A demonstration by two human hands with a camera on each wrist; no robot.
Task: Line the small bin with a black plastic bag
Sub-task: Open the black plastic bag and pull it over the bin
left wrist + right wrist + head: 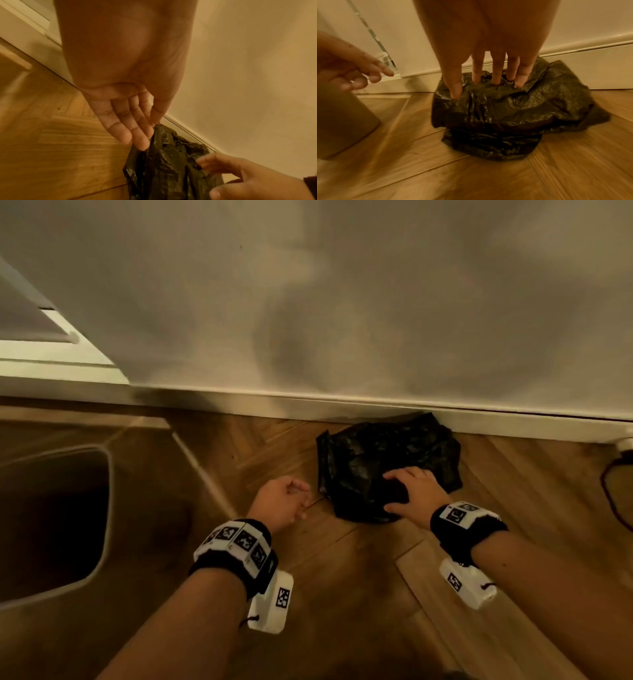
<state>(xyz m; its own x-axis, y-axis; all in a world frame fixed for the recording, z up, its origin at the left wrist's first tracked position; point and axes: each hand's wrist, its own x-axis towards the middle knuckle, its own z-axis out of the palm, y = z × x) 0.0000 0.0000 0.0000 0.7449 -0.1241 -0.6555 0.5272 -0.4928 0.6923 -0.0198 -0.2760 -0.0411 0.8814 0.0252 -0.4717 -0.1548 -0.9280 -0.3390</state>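
Observation:
A crumpled black plastic bag (387, 460) lies on the wooden floor against the skirting board. My right hand (414, 491) is on its near part, with fingers and thumb dug into the plastic and gripping a fold; the right wrist view shows the fingertips (496, 81) sunk into the bag (513, 111). My left hand (287, 501) hovers just left of the bag with loosely bent fingers and holds nothing; its fingertips (144, 143) are close to the bag's edge (168, 169). The small bin (51, 525) stands at far left, with its opening facing up and dark inside.
A pale wall with a white skirting board (376, 405) runs right behind the bag. A white door frame (51, 361) is at the back left. A dark cable (613, 484) loops on the floor at far right. Bare herringbone wood floor (342, 594) lies between bin and bag.

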